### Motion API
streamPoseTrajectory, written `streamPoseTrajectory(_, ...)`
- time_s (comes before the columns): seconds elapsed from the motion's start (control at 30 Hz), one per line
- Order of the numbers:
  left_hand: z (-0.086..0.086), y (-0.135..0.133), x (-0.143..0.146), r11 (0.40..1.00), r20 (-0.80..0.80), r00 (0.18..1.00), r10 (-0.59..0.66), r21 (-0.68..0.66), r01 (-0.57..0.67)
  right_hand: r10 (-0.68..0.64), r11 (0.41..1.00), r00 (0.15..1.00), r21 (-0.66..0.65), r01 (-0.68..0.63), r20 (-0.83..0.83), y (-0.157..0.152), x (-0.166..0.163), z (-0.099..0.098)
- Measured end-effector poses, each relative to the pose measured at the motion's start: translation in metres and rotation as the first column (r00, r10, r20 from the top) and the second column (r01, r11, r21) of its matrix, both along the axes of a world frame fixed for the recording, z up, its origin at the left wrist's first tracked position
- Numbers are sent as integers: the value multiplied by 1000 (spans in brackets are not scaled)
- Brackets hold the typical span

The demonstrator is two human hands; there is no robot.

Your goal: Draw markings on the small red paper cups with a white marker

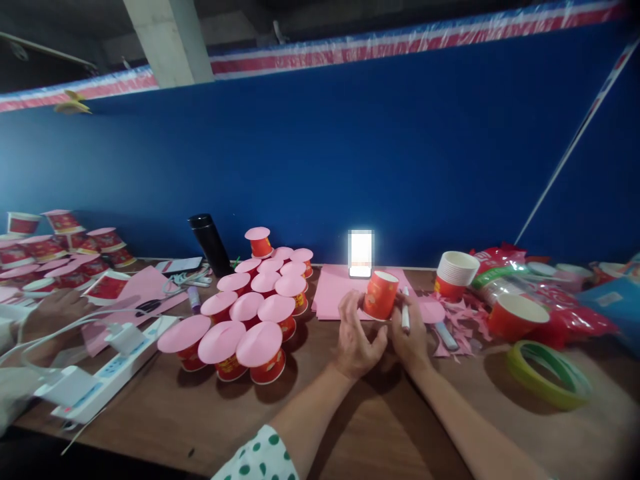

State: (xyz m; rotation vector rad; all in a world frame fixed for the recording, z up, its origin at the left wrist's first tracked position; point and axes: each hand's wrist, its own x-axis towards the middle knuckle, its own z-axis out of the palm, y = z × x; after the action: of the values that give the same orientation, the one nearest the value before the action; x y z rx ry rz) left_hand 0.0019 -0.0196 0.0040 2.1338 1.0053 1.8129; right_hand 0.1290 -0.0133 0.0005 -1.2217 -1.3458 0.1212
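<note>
A red paper cup (381, 295) stands between my hands, upside down or upright I cannot tell. My left hand (356, 339) is at the cup's left side, fingers curved and thumb spread away from them; whether the fingertips touch the cup is unclear. On the other side, my right hand (411, 340) grips a slim white marker-like stick (405, 312), close to the cup. Behind the cup lie pink paper sheets (330, 293). A pink paper disc (431, 310) and pink scraps (465, 317) are just right of my right hand.
Left stand several red cups topped with pink discs (260, 343), a black flask (210, 243) and a power strip (117, 367). A co-worker's hand (57, 313) is far left. Right are stacked cups (455, 273), a lone cup (519, 317) and green tape (547, 373). A lit phone (361, 255) stands behind.
</note>
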Motion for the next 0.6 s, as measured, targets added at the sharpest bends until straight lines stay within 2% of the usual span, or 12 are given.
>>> streamPoseTrajectory(0.23, 1, -2, 0, 998, -85, 996, 8, 58, -3, -22, 999, 998, -27, 21, -53, 5, 2, -2)
streamPoseTrajectory(0.6, 2, 0, -1, 1000, -55, 998, 23, 2, -22, 4, 1000, 999, -5, -4, -37, 3, 1, -4)
